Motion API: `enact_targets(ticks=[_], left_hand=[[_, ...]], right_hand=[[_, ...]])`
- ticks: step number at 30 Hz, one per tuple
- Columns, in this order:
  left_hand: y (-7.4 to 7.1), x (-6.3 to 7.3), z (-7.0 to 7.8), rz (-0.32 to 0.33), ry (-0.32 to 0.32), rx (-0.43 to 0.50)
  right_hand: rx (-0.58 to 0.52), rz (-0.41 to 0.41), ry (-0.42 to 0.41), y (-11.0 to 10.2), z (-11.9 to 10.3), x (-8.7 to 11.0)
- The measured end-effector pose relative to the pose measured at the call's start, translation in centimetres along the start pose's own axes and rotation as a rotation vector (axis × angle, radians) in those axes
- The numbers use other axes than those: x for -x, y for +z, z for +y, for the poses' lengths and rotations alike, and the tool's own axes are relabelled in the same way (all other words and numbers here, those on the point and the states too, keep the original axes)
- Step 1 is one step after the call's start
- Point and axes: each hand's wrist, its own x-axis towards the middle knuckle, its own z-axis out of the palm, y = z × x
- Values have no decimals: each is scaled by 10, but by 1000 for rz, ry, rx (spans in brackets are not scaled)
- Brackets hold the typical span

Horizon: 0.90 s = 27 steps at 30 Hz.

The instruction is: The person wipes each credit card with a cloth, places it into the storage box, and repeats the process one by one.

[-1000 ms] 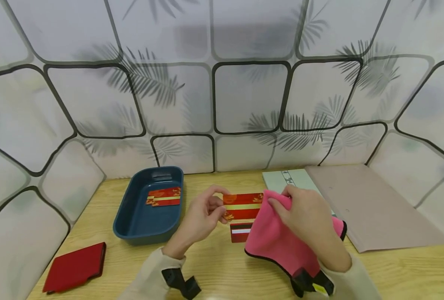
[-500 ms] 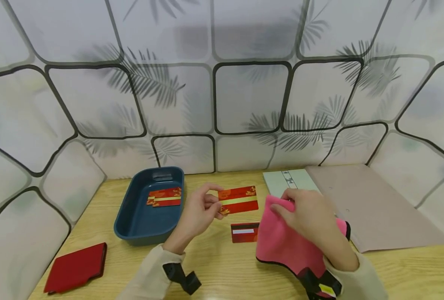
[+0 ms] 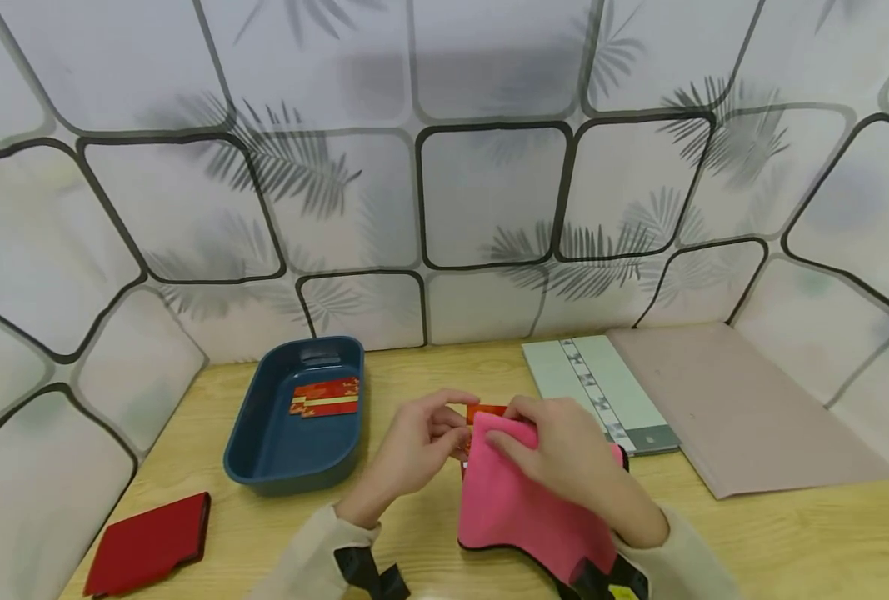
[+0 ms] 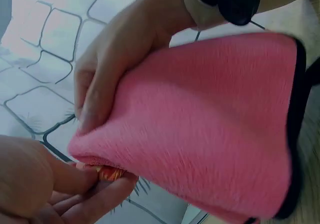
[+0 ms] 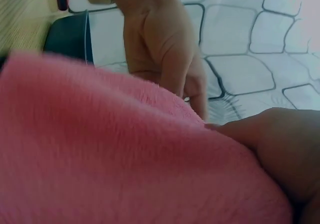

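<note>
My left hand [image 3: 417,442] pinches a red card with gold print [image 3: 483,410] by its left end. In the left wrist view a small part of the card [image 4: 111,173] shows between thumb and finger, under the cloth's edge. A pink cloth with black edging [image 3: 515,504] hangs from my right hand [image 3: 564,450], which grips it near its top corner. The cloth lies across the card and hides most of it. Behind the cloth's left edge peeks a sliver of a second red card [image 3: 463,469] on the table.
A blue tray [image 3: 279,446] at the left holds red and gold cards [image 3: 327,396]. In front of it lies a dark red wallet-like case [image 3: 147,542]. A pale green notebook [image 3: 624,379] and a greyish-pink folder [image 3: 744,408] lie at the right. A patterned curtain [image 3: 496,200] stands behind the table.
The cloth in the right hand was apart from the card half a second ago; it has moved left and now covers most of the card. The left hand has shifted slightly right and down.
</note>
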Motion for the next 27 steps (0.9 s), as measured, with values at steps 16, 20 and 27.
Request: enact_targets(ticks=[16,20,27], left_hand=[[4,2,-3,-47,162,-44],[3,2,-2,-37,171,-22],[0,2,1,-13,179,-11]], right_hand=[[118,178,-29,8,-2,1],[150,186,-1,5,-4,1],[166,174,50,-4,-5,1]])
